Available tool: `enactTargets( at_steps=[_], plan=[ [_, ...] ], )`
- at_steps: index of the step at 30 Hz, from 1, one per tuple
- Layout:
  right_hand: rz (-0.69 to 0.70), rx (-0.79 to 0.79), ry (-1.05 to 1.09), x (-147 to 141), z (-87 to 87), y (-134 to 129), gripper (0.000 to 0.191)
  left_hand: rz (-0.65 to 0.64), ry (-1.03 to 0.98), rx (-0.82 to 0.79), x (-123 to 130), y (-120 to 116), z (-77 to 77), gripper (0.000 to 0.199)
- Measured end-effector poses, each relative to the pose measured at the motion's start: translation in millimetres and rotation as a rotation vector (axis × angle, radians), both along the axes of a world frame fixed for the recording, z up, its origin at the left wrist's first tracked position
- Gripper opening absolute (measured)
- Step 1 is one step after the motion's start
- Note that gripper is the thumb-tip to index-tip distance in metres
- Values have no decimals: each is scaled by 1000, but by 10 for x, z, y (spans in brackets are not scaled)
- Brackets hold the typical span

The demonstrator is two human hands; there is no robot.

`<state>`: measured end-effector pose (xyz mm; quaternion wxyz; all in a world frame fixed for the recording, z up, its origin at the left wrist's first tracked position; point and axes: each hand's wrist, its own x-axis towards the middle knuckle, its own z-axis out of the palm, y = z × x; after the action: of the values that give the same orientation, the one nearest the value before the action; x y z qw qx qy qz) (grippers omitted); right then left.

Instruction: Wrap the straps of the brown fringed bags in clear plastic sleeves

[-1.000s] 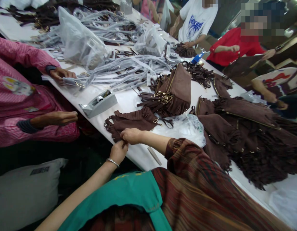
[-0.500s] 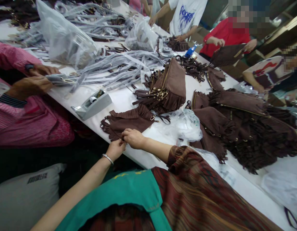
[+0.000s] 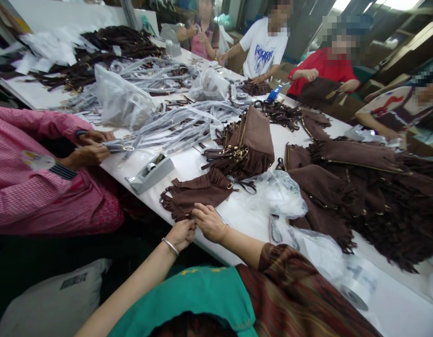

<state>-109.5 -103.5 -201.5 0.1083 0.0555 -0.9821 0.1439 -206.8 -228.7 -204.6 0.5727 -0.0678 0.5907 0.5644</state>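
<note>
A brown fringed bag (image 3: 202, 193) lies at the near edge of the white table, with a gold clasp and strap at its right end. My left hand (image 3: 182, 233), a bracelet on its wrist, is closed at the bag's near edge, just off the table. Beside it, almost touching, my right hand (image 3: 210, 223) grips the same edge, fingers fairly straight over it and thumb hidden. The exact spot pinched between the hands is too small to make out. Behind the bag stands a stack of brown bags (image 3: 255, 140) with tassels and gold clasps.
A grey tape dispenser (image 3: 151, 173) sits left of the bag. Clear plastic bags (image 3: 277, 192) and a heap of brown fringed bags (image 3: 374, 201) lie to the right. Wrapped straps (image 3: 181, 126) cover the far table. A co-worker in a pink sleeve (image 3: 37, 182) handles a strap at left; others work opposite.
The view has shifted, so the scene sits lower and further right, with more of the far table showing. My right fingers look straighter over the bag's edge; both hands stay by it.
</note>
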Motion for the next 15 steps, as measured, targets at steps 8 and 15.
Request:
enactTargets(
  at_steps=[8, 15],
  plan=[
    [-86, -119, 21, 298, -121, -69, 16, 52, -91, 4, -31, 110, -19, 14],
    [-819, -1000, -269, 367, -211, -214, 19, 52, 80, 34, -62, 105, -9, 31]
  ],
)
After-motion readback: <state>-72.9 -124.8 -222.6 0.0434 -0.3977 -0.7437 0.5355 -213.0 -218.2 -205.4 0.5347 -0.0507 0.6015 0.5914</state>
